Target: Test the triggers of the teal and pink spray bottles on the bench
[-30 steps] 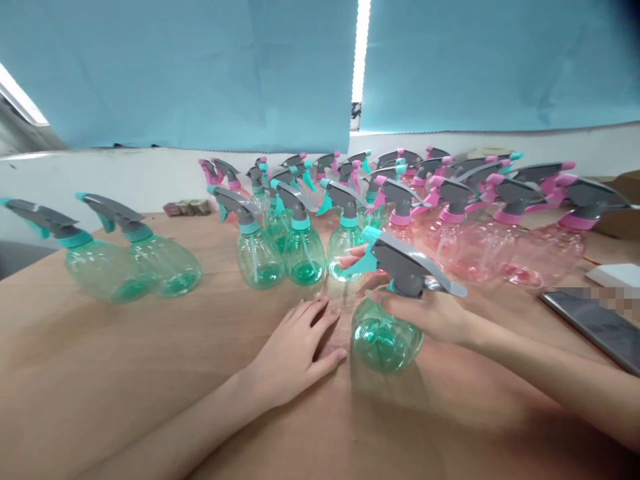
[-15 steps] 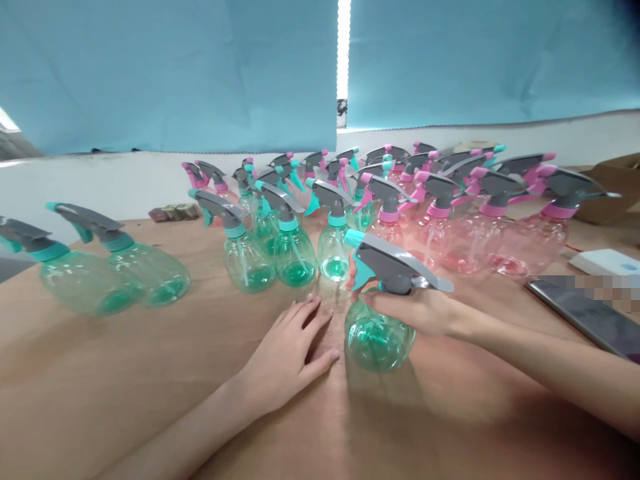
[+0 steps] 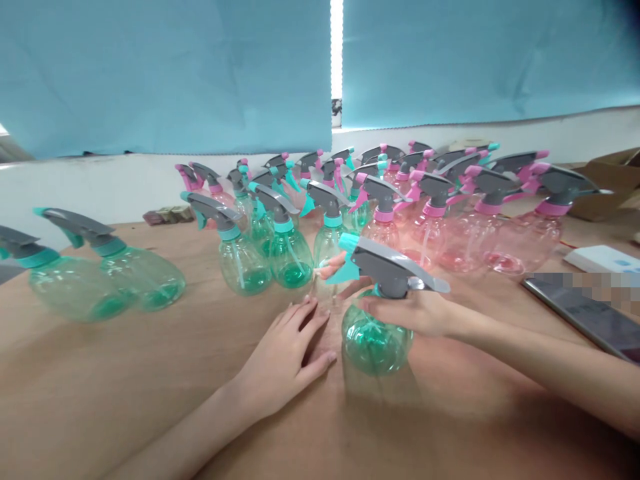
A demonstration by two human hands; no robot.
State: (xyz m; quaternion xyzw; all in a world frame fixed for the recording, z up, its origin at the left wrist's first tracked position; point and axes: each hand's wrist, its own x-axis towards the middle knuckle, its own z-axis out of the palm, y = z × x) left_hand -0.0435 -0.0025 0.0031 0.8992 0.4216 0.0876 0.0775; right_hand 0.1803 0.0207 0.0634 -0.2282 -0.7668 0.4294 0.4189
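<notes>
My right hand (image 3: 410, 311) is wrapped round the neck of a green spray bottle (image 3: 375, 340) with a grey head and teal trigger (image 3: 383, 265). The index finger reaches to the trigger. The bottle stands upright on the wooden table (image 3: 150, 380). My left hand (image 3: 285, 353) lies flat on the table just left of the bottle, fingers stretched out, holding nothing.
Several green spray bottles (image 3: 280, 250) and pink ones (image 3: 450, 227) crowd the table behind. Two green bottles (image 3: 125, 277) stand at the left. A phone (image 3: 580, 310) and a white box (image 3: 607, 259) lie at the right; a cardboard box (image 3: 607, 183) is behind.
The index finger of my right hand has stretched forward onto the trigger. The view has shifted a little to the right; the left hand stays flat.
</notes>
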